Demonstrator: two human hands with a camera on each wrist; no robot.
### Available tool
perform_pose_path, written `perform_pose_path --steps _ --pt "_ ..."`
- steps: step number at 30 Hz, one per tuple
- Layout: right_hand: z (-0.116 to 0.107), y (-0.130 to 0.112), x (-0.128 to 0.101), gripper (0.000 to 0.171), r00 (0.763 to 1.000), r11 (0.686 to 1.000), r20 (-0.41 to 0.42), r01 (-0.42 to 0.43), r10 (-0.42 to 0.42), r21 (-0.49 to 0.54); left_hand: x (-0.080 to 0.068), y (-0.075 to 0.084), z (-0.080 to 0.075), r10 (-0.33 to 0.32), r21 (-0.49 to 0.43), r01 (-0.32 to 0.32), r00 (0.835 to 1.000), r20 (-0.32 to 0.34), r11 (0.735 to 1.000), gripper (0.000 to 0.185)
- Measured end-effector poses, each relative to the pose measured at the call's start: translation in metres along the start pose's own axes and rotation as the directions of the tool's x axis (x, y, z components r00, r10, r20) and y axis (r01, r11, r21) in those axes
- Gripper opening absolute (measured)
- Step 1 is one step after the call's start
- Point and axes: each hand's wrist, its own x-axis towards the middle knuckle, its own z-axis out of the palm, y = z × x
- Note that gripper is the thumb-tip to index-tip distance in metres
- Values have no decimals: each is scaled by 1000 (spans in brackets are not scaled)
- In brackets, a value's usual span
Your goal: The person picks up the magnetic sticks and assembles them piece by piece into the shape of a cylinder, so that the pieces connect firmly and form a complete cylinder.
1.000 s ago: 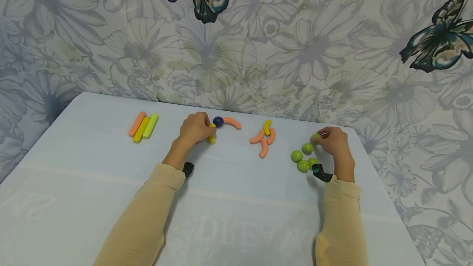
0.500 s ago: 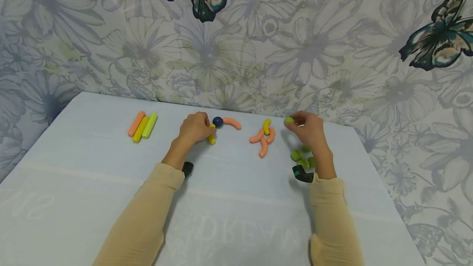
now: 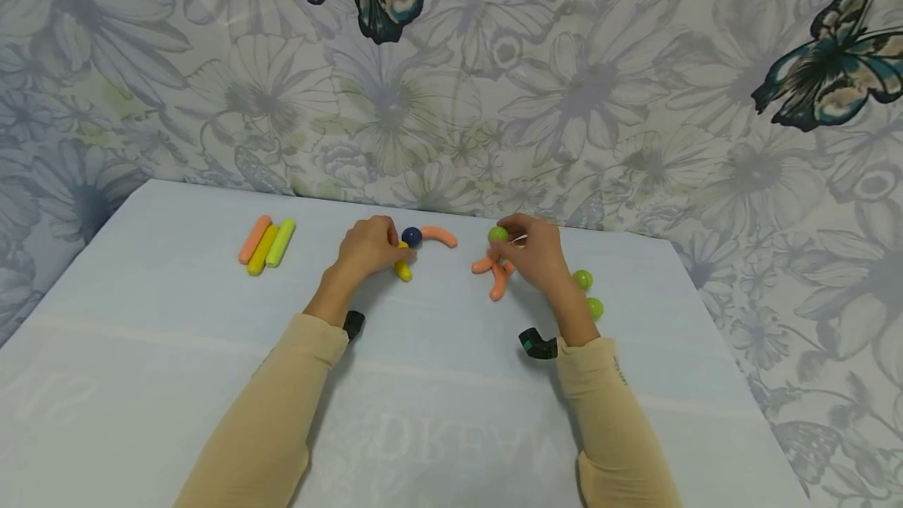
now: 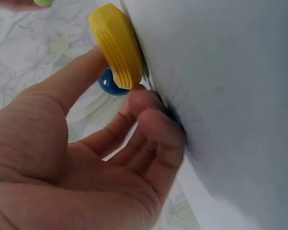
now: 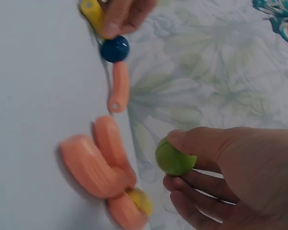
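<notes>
Green and round, a small ball (image 3: pixel 497 234) sits pinched between the thumb and fingertips of the right hand (image 3: pixel 534 255), lifted just above the cluster of curved orange pieces (image 3: pixel 497 271) on the pale blue table (image 3: pixel 176 320). The right wrist view shows the same ball (image 5: pixel 174 157) held at the fingertips, with the orange pieces (image 5: pixel 98 160) lying below and to its left and a small yellow piece (image 5: pixel 140 200) tucked against them.

To the left, the left hand (image 3: pixel 367 247) rests on the table with its fingers curled about a yellow stick (image 3: pixel 403 266). The left wrist view shows that stick (image 4: pixel 117 45) pinched between thumb and forefinger and pressed against the table surface. A dark blue ball (image 3: pixel 411 237) touches the far end of the stick, and a curved orange piece (image 3: pixel 440 236) runs off from the ball's right side toward the green ball.

Two more green balls (image 3: pixel 588 293) lie on the table to the right of the right wrist, near each other. Well apart on the far left, three straight sticks (image 3: pixel 266 243) lie side by side, touching: orange, yellow, then lime. A flowered cloth with butterflies (image 3: pixel 564 85) hangs behind the table.
</notes>
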Motion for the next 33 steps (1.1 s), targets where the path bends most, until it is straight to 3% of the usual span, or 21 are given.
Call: perform_pose_path --steps 5,8,12,14,20,28,33 --pt "20 -7 0 31 1000 1000 0 14 -14 -7 3 0 5 144 -24 -146 988 -49 989 44" --pt "30 -10 0 33 1000 1000 4 2 -2 -27 6 1 7 243 -26 -243 970 -33 970 50" --pt "40 -11 -1 33 1000 998 9 4 -3 -56 7 2 9 345 -28 -345 939 4 938 44" --pt "43 -10 -1 33 1000 998 11 15 -15 -65 6 3 9 352 -33 -352 936 1 935 38" --pt "48 -8 -2 34 999 993 6 45 -45 -105 5 4 9 311 -69 -311 950 -14 948 29" --pt "52 -7 -2 34 999 988 15 54 -52 -144 6 6 8 314 -79 -311 949 27 947 24" --pt "54 -6 -1 37 998 990 20 65 -63 -124 6 5 8 339 -79 -335 940 46 939 23"
